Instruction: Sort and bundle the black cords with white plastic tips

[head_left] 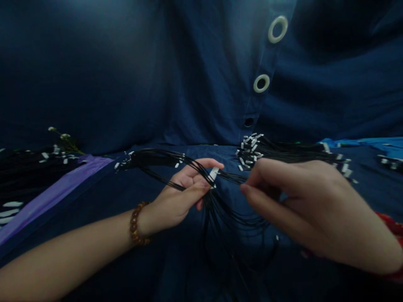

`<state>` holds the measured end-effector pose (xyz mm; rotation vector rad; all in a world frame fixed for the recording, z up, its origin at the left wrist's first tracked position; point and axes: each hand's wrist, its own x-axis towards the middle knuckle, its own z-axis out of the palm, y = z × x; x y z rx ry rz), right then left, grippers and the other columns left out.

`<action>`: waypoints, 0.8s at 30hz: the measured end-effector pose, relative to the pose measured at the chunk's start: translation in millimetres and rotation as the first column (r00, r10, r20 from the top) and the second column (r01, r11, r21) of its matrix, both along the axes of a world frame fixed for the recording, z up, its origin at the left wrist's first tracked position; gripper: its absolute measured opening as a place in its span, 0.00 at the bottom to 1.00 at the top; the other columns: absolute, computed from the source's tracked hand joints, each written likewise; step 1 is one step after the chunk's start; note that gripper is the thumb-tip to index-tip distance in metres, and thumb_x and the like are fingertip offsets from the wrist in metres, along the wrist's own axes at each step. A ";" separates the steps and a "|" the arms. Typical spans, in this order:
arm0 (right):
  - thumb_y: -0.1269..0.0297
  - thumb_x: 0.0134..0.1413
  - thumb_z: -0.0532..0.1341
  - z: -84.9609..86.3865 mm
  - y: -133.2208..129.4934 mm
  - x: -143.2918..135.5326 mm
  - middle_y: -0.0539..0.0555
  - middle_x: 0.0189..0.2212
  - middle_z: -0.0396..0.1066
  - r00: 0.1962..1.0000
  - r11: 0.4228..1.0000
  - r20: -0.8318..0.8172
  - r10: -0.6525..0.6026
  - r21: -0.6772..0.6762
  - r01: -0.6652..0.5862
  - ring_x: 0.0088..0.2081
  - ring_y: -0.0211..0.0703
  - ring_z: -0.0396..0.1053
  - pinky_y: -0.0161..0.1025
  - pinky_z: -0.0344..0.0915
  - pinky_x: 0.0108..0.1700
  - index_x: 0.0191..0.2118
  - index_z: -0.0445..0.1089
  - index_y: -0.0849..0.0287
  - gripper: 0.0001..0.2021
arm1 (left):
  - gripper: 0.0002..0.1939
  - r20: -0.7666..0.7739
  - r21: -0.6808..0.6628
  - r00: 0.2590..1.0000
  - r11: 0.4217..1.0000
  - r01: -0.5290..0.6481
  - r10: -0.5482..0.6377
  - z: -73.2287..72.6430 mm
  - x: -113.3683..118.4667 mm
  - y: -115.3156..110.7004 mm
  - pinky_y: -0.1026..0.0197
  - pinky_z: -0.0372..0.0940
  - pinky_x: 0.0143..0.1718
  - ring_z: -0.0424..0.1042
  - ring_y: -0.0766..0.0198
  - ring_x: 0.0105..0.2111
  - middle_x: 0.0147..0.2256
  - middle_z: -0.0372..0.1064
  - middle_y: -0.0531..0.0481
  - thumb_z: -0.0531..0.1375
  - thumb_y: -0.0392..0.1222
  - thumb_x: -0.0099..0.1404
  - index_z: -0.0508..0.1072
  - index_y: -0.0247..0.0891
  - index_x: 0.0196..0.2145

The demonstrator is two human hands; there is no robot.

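Near the middle, my left hand point(192, 184) is closed round a bundle of thin black cords point(170, 154), some looping out to the left and others hanging down below. White end pieces point(213, 174) of the cords show between its thumb and fingers. My right hand point(302, 205) is just to the right, thumb and index finger pinched together at black strands that run across from the left hand. A brown beaded bracelet point(138, 223) circles the left wrist, and a red sleeve or band point(390, 226) shows at the right wrist.
Behind the right hand lies a pile of black cords with white tips point(252, 151). More white-tipped cords point(59, 157) lie at the left beside a purple strip point(63, 188) and small flowers point(65, 136). Dark blue cloth with pale rings point(261, 76) hangs behind. Blue material point(378, 144) lies far right.
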<state>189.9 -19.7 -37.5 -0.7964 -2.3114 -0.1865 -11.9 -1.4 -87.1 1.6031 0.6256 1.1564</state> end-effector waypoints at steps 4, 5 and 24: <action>0.68 0.52 0.54 -7.3 -7.0 -1.1 0.46 0.14 0.55 0.996 0.995 0.091 -0.006 0.098 -0.003 0.15 0.32 0.53 0.35 0.45 0.19 0.22 0.59 0.60 0.09 | 0.14 0.003 0.026 1.000 0.999 0.023 -0.023 1.4 1.5 -4.6 0.75 0.52 0.16 0.55 0.77 0.17 0.23 0.58 0.57 0.57 0.45 0.60 0.66 0.45 0.45; 0.68 0.52 0.54 -7.5 -7.6 -0.4 0.46 0.14 0.54 0.995 0.995 0.097 -0.005 0.096 -0.004 0.15 0.32 0.53 0.35 0.44 0.19 0.22 0.59 0.60 0.09 | 0.14 0.000 0.024 1.000 1.000 0.018 -0.018 1.7 1.8 -5.5 0.74 0.52 0.16 0.55 0.76 0.17 0.23 0.59 0.57 0.57 0.45 0.60 0.66 0.45 0.45; 0.68 0.51 0.54 -6.8 -8.2 -0.4 0.45 0.14 0.54 0.997 1.000 0.080 0.003 0.005 -0.003 0.16 0.31 0.51 0.34 0.44 0.20 0.22 0.58 0.59 0.08 | 0.12 -0.123 0.147 0.987 0.985 -0.089 0.107 4.8 1.5 -9.9 0.72 0.53 0.16 0.57 0.74 0.18 0.22 0.58 0.56 0.56 0.43 0.61 0.67 0.41 0.43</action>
